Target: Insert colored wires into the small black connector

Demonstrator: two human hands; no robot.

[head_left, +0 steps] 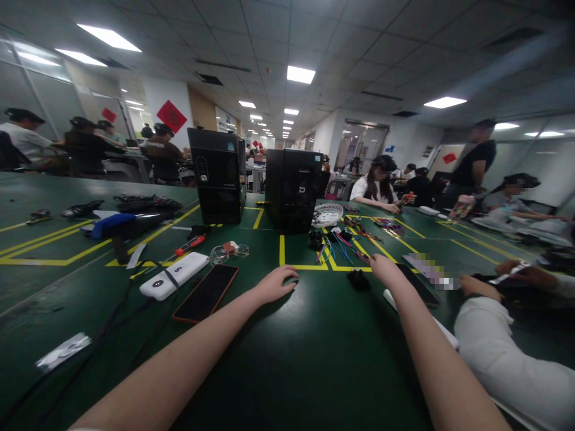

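Head view, R hand (387, 272): just R of wires; fingertips turned away, can't tell if spread or pinching.
Wires (344, 244): on table, ahead & L of R hand, fanned, no single long axis; R hand nearer than L.
Black block (358, 279): just L of R hand, apart.
L hand (275, 285): fingers loosely curled, thumb apart, nothing seen in it; R of phone (205, 294).
Table (309, 353): green, yellow lines; 2 PC cases (294, 191) upright beyond hands.
Room: big office, ppl seated; co-worker's sleeve (503, 353) near R forearm.

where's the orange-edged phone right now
In the head view, the orange-edged phone lies on the green table, between the white device and the left forearm.
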